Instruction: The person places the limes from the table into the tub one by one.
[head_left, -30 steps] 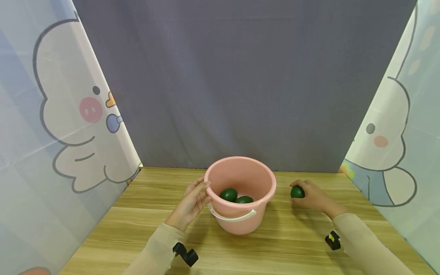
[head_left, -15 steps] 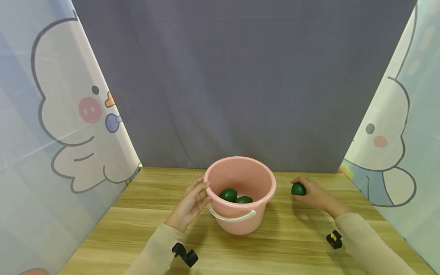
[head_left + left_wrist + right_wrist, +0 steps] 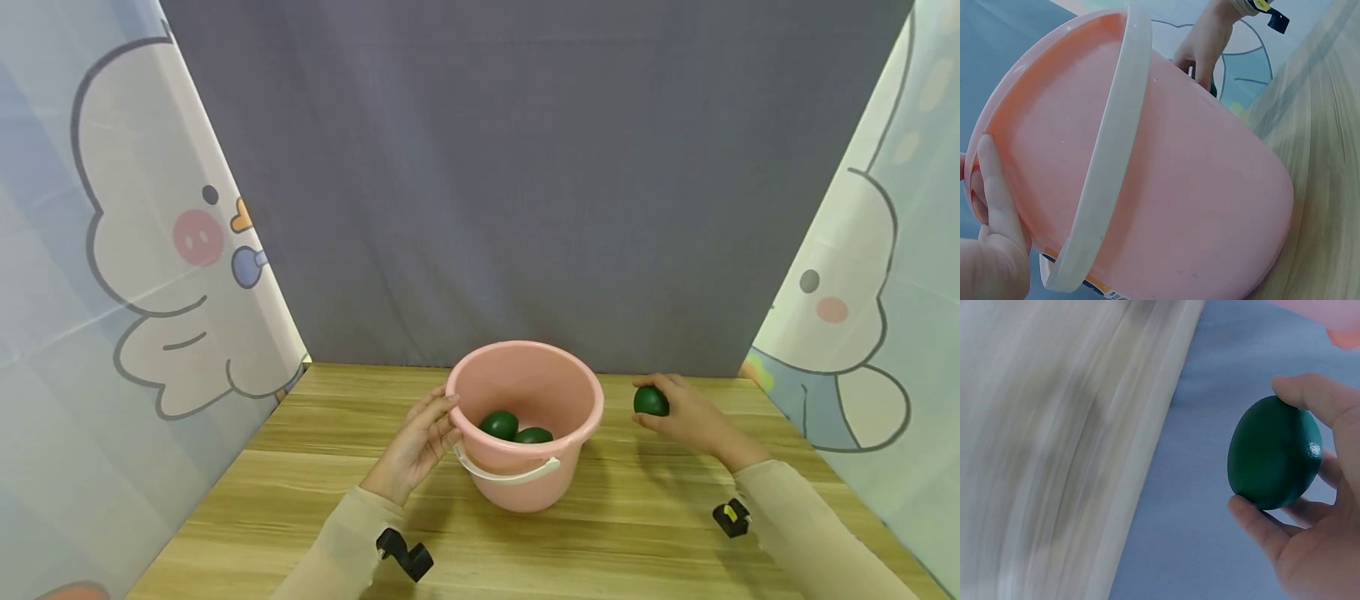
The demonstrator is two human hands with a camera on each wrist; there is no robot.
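Observation:
A pink bucket [image 3: 517, 479] stands upright on the table, its white handle [image 3: 510, 477] hanging down the near side. Two dark green, egg-shaped objects [image 3: 498, 425] lie inside it. My left hand [image 3: 416, 446] holds the bucket's rim at the left; in the left wrist view its fingers [image 3: 997, 187] lie along the rim. Right of the bucket, my right hand [image 3: 693, 421] grips another glossy dark green, egg-shaped object [image 3: 1272, 453] between thumb and fingertips, lifted above the table.
The wood-grain table [image 3: 337, 492] ends at a grey curtain [image 3: 517, 183] behind the bucket. Cartoon-printed curtains hang on the left [image 3: 150, 250] and right [image 3: 862, 292]. A black mount [image 3: 405, 554] sits on the left wrist and another [image 3: 731, 517] on the right.
My right hand has risen slightly with the green egg-shaped object in its grip. My left hand and the bucket have stayed in place.

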